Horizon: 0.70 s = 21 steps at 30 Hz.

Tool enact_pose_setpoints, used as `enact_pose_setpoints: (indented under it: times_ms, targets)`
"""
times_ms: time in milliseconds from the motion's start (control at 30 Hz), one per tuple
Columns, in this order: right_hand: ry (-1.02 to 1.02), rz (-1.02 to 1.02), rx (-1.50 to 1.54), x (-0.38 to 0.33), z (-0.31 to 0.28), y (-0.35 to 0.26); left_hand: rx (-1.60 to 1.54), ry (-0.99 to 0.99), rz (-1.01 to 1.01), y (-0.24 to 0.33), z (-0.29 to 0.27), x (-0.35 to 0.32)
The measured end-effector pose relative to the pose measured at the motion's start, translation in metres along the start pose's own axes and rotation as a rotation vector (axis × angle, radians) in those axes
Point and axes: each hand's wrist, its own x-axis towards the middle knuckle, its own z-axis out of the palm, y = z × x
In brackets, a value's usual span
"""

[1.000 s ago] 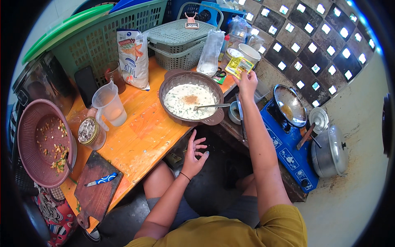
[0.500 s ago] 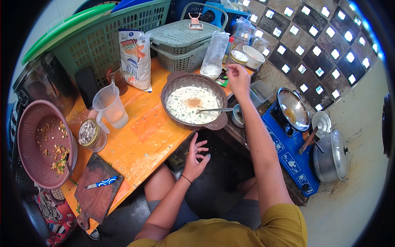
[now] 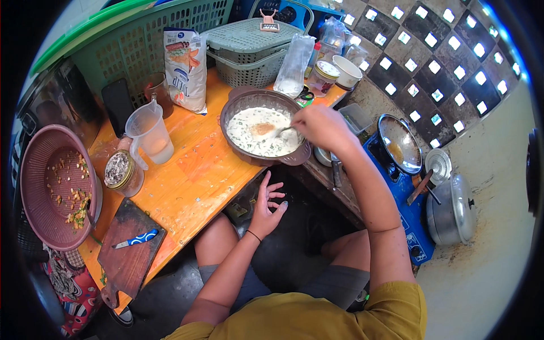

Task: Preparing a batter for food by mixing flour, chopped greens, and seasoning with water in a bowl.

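My right hand [image 3: 323, 126] is closed on the handle of a metal spoon [image 3: 281, 131] whose bowl rests in a brown bowl [image 3: 231, 113] of white batter with green flecks and a patch of orange-brown powder. The bowl stands near the edge of an orange wooden table [image 3: 192, 175]. My left hand [image 3: 267, 204] hangs open below the table edge, fingers spread, holding nothing. A lidded glass jar [image 3: 324, 76] stands behind the bowl beside a white cup [image 3: 347, 71].
On the table are a plastic measuring jug [image 3: 150, 133], a spice jar [image 3: 120, 171], a flour bag [image 3: 185, 68], a green basket [image 3: 249, 48] and a cutting board [image 3: 129, 255] with a blue-handled knife [image 3: 136, 239]. A pink colander [image 3: 51, 187] sits left. A blue stove [image 3: 416, 221] with pans stands right.
My right hand has set the jar down at the back of the table, come back toward me and taken hold of the spoon in the bowl. The left hand stays in place.
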Motion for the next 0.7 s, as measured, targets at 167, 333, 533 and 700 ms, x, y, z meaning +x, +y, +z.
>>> enact_pose_setpoints:
  times_ms: [167,333,533,700]
  targets:
    - [0.096,0.065,-0.072,0.015,0.024,0.001,0.008,-0.010,-0.006,0.000,-0.002,-0.002]
    - [-0.007,0.067,-0.032,-0.002,0.002,-0.007,0.016,0.007,0.011,0.004,-0.005,-0.002]
    - [0.184,-0.036,0.004,0.011,0.030,-0.011,0.094,0.036,0.110,0.021,-0.006,-0.013]
    - [0.083,0.144,-0.078,0.010,0.007,0.021,0.334,0.123,0.330,0.106,-0.015,-0.046]
